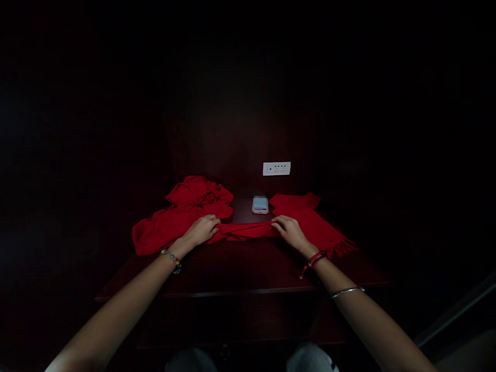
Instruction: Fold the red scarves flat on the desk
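A red fringed scarf [248, 231] lies across the dark wooden desk, with a stretch of it drawn between my two hands. My left hand [203, 230] pinches its edge left of the middle. On the other side, my right hand [290, 231] grips the same edge between thumb and fingers. Crumpled red cloth [199, 191] is heaped beyond my left hand; whether it is the same piece I cannot tell. To the right of my right hand, a flatter part spreads out and ends in a fringe [343, 247].
A small light-coloured flat item [260, 205], perhaps a phone, lies at the back of the desk [232, 268]. Above it, a white socket panel [276, 169] is set in the dark back wall. My knees [310, 357] are below the desk's front edge.
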The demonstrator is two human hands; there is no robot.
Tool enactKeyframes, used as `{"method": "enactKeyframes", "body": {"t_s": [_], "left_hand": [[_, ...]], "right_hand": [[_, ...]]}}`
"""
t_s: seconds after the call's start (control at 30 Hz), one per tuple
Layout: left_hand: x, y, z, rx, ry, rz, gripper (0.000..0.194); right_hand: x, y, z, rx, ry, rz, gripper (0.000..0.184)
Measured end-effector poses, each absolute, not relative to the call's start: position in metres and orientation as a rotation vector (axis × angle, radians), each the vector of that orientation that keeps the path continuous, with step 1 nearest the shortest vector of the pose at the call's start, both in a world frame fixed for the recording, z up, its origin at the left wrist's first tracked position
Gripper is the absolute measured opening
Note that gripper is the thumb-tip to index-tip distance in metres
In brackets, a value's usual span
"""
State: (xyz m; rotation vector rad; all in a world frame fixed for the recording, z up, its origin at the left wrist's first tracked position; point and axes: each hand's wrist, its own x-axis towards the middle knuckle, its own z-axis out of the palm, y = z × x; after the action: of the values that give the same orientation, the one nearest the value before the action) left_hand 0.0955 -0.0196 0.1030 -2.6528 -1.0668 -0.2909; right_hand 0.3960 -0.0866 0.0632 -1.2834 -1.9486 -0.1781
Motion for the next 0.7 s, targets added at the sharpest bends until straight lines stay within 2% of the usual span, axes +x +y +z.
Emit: {"method": "enactKeyframes", "body": {"t_s": [0.17, 0.27, 0.37, 0.5, 0.6, 0.7], "left_hand": [[0.078, -0.039, 0.146, -2.510, -0.927, -0.314, 0.017], [0.064, -0.068, 0.128, -2.701, -0.863, -0.005, 0.023], [0.060, -0.086, 0.108, -2.909, -0.990, 0.271, 0.031], [0.094, -0.074, 0.120, -3.166, -1.041, 0.006, 0.028], [0.140, -0.045, 0.125, -3.016, -1.194, -0.296, 0.028], [0.179, -0.015, 0.105, -2.916, -1.582, -0.078, 0.025]], "right_hand": [[0.378, -0.110, 0.048, -1.197, -2.174, -0.378, 0.022], [0.370, -0.125, 0.035, -1.130, -2.406, -0.375, 0.020], [0.368, -0.133, 0.026, -1.121, -2.484, -0.308, 0.017], [0.369, -0.134, 0.026, -1.161, -2.464, -0.269, 0.017], [0.370, -0.134, 0.025, -1.164, -2.465, -0.235, 0.018], [0.370, -0.135, 0.023, -1.163, -2.467, -0.223, 0.018]]}}
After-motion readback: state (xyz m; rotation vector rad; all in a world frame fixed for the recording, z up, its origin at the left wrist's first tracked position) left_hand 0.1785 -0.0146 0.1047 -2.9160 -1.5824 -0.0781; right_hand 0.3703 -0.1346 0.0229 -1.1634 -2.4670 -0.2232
